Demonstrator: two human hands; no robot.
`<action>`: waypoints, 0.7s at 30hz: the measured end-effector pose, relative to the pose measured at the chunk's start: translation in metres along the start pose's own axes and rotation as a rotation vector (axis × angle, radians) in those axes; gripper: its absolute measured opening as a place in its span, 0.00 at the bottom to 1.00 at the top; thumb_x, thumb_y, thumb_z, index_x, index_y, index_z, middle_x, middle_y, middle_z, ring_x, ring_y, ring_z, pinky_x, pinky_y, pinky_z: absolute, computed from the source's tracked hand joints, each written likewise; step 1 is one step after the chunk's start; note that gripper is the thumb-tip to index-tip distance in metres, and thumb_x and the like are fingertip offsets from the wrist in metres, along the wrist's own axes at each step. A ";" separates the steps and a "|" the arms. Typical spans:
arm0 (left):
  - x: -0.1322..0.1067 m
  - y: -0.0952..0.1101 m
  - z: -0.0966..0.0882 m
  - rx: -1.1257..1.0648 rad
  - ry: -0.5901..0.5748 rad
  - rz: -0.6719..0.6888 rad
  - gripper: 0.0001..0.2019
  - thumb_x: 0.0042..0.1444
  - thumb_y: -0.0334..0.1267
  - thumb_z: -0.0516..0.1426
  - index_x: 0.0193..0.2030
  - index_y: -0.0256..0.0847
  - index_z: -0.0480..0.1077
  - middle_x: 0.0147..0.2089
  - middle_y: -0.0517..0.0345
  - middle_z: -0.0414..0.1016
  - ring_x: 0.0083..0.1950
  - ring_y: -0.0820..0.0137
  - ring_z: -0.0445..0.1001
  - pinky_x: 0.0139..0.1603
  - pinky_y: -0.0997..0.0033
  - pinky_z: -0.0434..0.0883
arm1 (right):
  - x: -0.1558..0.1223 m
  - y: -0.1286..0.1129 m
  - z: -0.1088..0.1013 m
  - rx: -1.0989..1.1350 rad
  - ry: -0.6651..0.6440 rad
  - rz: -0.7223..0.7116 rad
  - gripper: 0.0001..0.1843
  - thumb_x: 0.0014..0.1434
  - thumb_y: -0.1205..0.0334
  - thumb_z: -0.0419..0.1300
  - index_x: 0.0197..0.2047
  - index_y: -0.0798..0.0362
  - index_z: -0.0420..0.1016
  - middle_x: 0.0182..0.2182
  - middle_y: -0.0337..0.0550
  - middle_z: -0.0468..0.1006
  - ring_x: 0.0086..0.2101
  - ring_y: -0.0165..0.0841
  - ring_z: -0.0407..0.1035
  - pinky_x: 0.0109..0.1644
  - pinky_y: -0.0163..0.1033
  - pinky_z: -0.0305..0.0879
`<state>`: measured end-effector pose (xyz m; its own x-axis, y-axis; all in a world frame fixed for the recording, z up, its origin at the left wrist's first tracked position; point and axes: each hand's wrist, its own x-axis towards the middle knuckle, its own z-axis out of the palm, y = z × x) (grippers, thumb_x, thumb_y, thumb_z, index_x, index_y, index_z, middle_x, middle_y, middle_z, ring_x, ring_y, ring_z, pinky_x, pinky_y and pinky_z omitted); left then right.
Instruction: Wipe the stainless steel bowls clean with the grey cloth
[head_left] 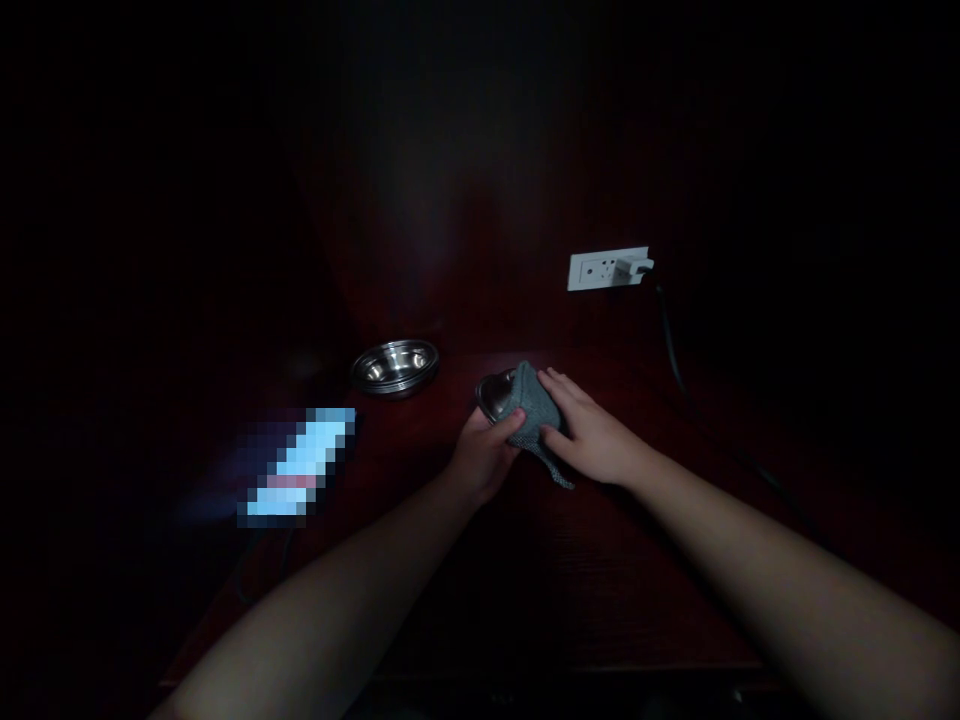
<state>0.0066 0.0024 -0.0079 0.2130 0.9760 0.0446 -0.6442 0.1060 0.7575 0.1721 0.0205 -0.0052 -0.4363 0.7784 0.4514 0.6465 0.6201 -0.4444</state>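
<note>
My left hand (484, 455) is closed on a small shiny metal bowl (491, 396), its thumb pressing over a grey-green cloth (536, 405). The bowl is tilted, and the cloth covers much of it, with a loose corner hanging down. From the right, my right hand (589, 430) grips the cloth against the bowl, thumb below and fingers above. Farther back on the left, more metal bowls (395, 385) sit on the dark red wooden table (600, 560), seemingly stacked; how many is unclear.
A lit phone-like screen (304, 465), blurred into blocks, lies at the left with a thin cable by it. On the back panel is a white wall socket (592, 270) with a plug (634, 267) in it. A dark cord (670, 345) runs down at the right. The surroundings are very dark.
</note>
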 end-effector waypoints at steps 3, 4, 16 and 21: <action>0.001 0.000 0.002 -0.009 -0.006 0.036 0.25 0.45 0.28 0.64 0.52 0.39 0.69 0.50 0.50 0.76 0.49 0.64 0.75 0.56 0.60 0.66 | 0.000 -0.008 -0.003 -0.133 0.126 0.037 0.37 0.55 0.58 0.57 0.66 0.62 0.56 0.65 0.63 0.56 0.64 0.51 0.52 0.65 0.59 0.53; 0.001 0.000 0.002 -0.010 -0.002 0.044 0.26 0.44 0.28 0.65 0.53 0.40 0.69 0.50 0.50 0.76 0.50 0.63 0.75 0.56 0.59 0.66 | 0.000 -0.011 -0.004 -0.160 0.162 0.030 0.35 0.55 0.59 0.57 0.65 0.61 0.59 0.63 0.61 0.60 0.62 0.50 0.56 0.64 0.59 0.56; 0.003 -0.003 0.001 0.023 0.045 0.151 0.24 0.41 0.28 0.65 0.48 0.36 0.70 0.45 0.51 0.78 0.46 0.63 0.76 0.54 0.59 0.67 | 0.001 -0.019 -0.004 -0.167 0.189 0.076 0.26 0.55 0.62 0.58 0.57 0.61 0.68 0.51 0.59 0.75 0.50 0.48 0.71 0.56 0.54 0.68; 0.002 -0.002 0.003 0.018 0.005 0.163 0.21 0.43 0.27 0.64 0.47 0.36 0.71 0.44 0.52 0.78 0.46 0.66 0.76 0.55 0.62 0.67 | 0.000 -0.025 -0.004 0.098 0.124 0.190 0.27 0.61 0.55 0.54 0.61 0.57 0.64 0.45 0.54 0.79 0.42 0.43 0.76 0.49 0.50 0.73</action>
<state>0.0110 0.0031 -0.0074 0.1031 0.9810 0.1641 -0.6568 -0.0568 0.7519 0.1582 0.0052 0.0089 -0.2285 0.8679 0.4410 0.6434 0.4746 -0.6006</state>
